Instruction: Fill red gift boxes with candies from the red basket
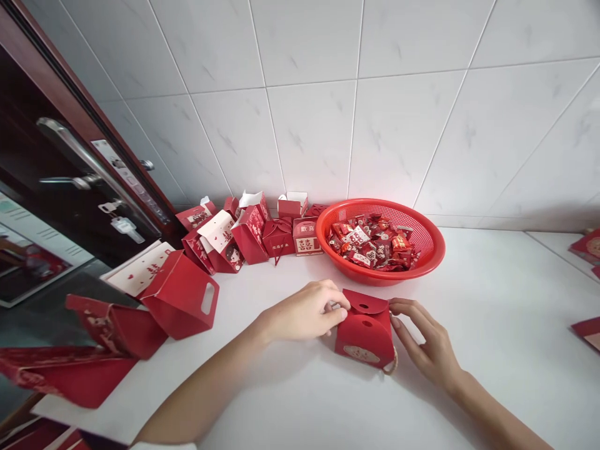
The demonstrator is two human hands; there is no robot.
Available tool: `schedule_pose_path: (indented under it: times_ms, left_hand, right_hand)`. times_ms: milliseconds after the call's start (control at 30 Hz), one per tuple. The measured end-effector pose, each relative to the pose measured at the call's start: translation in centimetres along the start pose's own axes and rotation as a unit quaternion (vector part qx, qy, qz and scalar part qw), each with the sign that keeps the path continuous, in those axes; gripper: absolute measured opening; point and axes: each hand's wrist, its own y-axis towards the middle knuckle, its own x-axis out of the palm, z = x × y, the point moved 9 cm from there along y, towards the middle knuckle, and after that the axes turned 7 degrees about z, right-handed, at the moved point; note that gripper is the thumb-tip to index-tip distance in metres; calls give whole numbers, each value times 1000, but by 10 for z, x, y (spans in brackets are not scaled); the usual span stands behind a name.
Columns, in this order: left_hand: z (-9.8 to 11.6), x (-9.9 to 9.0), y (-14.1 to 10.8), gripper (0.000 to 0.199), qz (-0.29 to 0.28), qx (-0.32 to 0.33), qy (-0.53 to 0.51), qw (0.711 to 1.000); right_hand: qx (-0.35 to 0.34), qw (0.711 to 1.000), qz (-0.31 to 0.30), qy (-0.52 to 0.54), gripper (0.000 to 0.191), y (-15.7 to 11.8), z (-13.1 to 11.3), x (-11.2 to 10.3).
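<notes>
A small red box (365, 334) with a round pale label and two holed top flaps stands on the white table (290, 400). My left hand (307, 310) is at its left upper edge, fingers curled against the side. At the right upper edge, the thumb and fingers of my right hand (426, 340) are closed on the box's side. A beige cord (392, 364) hangs at the box's lower right corner. Behind it stands a red plastic basket (434, 247) holding wrapped candies (375, 242).
Several red gift boxes (250, 234) line the wall left of the basket. Larger red boxes (180, 297) stand along the left table edge, near a dark door (28, 144) with keys. Red items (588, 331) lie at the far right. A tiled wall (309, 137) rises behind.
</notes>
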Motion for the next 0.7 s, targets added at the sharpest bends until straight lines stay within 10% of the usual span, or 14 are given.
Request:
schedule_pose_path:
  times_ms: [367,700]
  left_hand:
    - [14,8,5,35,70,55,0,996]
    - [15,14,11,59,28,68,-37,997]
  right_hand:
    - [63,997,20,38,13,5,-7,-10]
    - [54,984,-159,61,21,24,-11,7]
